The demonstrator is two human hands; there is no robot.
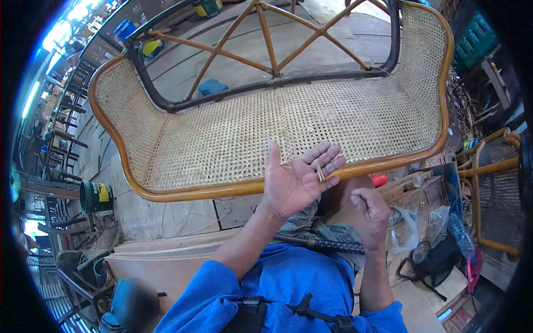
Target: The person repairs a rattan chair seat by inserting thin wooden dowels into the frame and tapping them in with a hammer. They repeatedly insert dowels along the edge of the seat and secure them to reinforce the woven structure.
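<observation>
My left hand (291, 186) is turned palm up over the front rail of a cane bench, thumb and fingers spread. A few thin, pale wooden sticks (318, 171) lie across its fingers and are held there. To its right, my right hand (371, 213) is closed, with the thumb against the bent forefinger. Whatever may be inside it, I cannot make out. The woven cane seat (233, 127) stretches out in front of me, edged by a glossy brown rattan rail (211, 192). Crossed rattan poles (272, 44) form the far side of the frame.
A green bucket (94, 196) stands at left, and wooden boards (172, 244) lie near my left arm. At right are a clear plastic bag (405, 230), a plastic bottle (459, 233), a black bag (438, 263), a red cylinder (379, 180) and another cane-panelled piece (499, 188). A person's head shows at lower left.
</observation>
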